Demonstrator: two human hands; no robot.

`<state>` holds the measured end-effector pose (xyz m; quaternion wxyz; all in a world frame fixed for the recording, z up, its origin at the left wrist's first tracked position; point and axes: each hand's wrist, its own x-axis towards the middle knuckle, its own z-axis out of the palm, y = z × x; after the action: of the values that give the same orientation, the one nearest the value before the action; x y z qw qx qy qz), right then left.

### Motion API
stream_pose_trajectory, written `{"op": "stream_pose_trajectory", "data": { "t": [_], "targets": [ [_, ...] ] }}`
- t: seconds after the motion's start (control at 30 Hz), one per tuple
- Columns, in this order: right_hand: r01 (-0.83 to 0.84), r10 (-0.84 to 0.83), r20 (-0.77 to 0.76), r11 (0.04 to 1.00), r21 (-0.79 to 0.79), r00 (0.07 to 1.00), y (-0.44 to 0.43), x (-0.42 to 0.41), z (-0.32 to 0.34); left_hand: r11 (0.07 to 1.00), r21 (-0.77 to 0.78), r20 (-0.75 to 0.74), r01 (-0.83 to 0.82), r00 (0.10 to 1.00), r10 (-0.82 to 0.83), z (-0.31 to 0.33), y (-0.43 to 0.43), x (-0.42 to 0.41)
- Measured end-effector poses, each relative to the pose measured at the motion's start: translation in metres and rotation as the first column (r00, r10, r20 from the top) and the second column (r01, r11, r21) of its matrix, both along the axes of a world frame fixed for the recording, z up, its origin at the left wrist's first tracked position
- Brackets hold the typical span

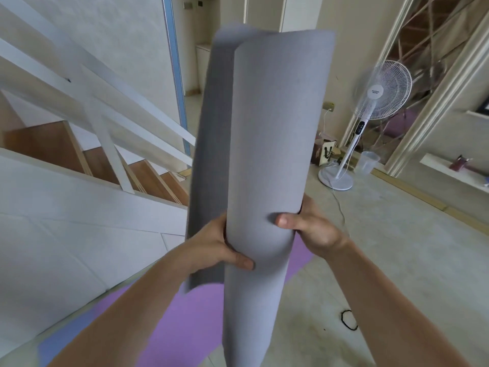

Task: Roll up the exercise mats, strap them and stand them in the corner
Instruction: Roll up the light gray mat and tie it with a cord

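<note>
Purple mat (190, 321), fan (361, 125) on floor (397, 247)

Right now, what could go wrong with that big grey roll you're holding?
1. The grey mat is rolled loosely and its outer flap hangs free, unstrapped, so it may spring open.
2. The left hand and right hand both grip it, but the black band lies on the floor; reaching for it could loosen the roll.
3. The fan cord trails across the floor nearby: a possible trip.
</note>
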<state>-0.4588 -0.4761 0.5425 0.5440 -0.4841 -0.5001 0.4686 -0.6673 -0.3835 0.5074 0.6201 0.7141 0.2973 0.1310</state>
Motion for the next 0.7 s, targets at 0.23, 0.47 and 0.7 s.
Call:
{"op": "stream_pose_trajectory", "data": {
  "t": [0.23, 0.47, 0.7],
  "targets": [
    [0.299, -0.309, 0.145, 0.950, 0.084, 0.940, 0.011, -0.013, -0.022, 0.918, 0.164, 0.229, -0.360, 0.919, 0.320, -0.003, -0.022, 0.030],
    [0.199, -0.161, 0.229, 0.967, -0.157, 0.960, -0.011, 0.008, -0.009, 0.911, 0.161, 0.192, -0.379, 0.918, 0.348, -0.012, -0.010, 0.026],
    [0.161, -0.196, -0.149, 0.962, -0.220, 0.969, 0.000, 0.026, 0.011, 0.995, 0.013, 0.054, -0.096, 0.994, 0.096, -0.025, -0.007, 0.035]
  ]
}}
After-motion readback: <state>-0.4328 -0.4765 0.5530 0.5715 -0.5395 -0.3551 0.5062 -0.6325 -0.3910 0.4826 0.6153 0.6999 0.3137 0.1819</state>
